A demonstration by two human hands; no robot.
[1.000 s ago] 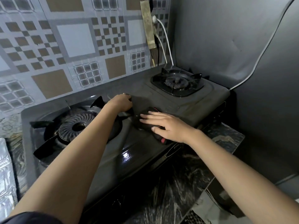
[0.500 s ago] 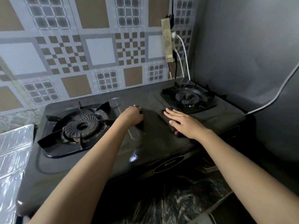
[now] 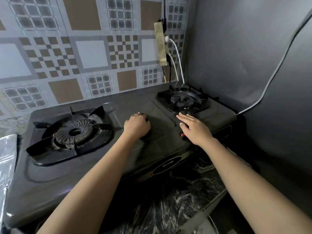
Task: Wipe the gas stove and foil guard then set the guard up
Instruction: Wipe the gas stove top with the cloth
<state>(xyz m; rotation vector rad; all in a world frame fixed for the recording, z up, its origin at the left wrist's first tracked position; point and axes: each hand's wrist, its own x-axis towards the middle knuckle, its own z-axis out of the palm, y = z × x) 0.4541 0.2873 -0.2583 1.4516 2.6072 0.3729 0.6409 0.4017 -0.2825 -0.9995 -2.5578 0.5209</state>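
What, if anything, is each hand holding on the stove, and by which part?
The right hand lies flat, pressing a dark cloth onto the stove top; no closed grip. The left hand is fisted on the stove; whether it holds anything cannot be told.

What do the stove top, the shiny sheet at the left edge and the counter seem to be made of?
The stove top looks like dark painted or enamelled metal: smooth, with a dull sheen. The sheet looks like aluminium foil: silvery, creased, mirror-bright. The counter looks like polished black stone or a marble-look laminate, judging by its white veining; which one cannot be told.
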